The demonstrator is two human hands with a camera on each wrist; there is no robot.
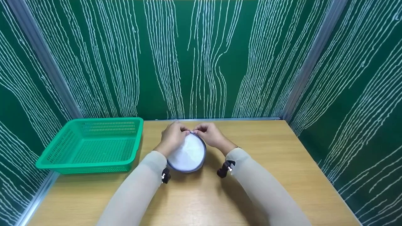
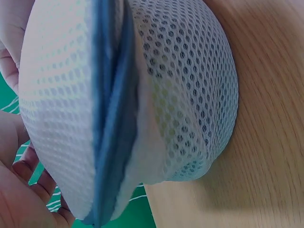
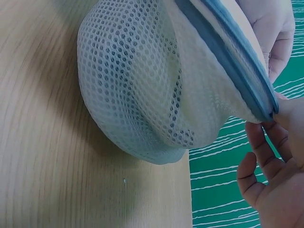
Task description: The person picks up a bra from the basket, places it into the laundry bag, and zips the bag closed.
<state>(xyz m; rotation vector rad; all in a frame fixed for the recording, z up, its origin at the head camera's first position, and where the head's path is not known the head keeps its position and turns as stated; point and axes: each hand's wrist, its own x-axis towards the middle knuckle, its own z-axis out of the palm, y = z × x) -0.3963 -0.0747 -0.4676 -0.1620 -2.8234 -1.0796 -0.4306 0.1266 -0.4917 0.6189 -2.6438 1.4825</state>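
A white mesh laundry bag point(image 1: 187, 153) with a blue zipper band point(image 2: 111, 109) around its top stands on the table between both hands. My left hand point(image 1: 173, 135) pinches the far edge of its rim, reaching over the left side. Beside it, my right hand point(image 1: 211, 135) pinches the same stretch of rim, thumb and forefinger close to the left hand's fingertips. The soft mesh side point(image 3: 133, 80) bulges and folds in the right wrist view. What lies between the fingertips is too small to make out. Yellowish patches show faintly through the mesh in the left wrist view.
A green plastic basket point(image 1: 135, 150) with perforated walls stands left of the bag. The wooden table point(image 1: 267, 150) ends at green panels point(image 1: 201, 62) streaked with white lines, at the back and both sides. Dark wrist-worn devices point(image 1: 224, 169) sit at the sleeve cuffs.
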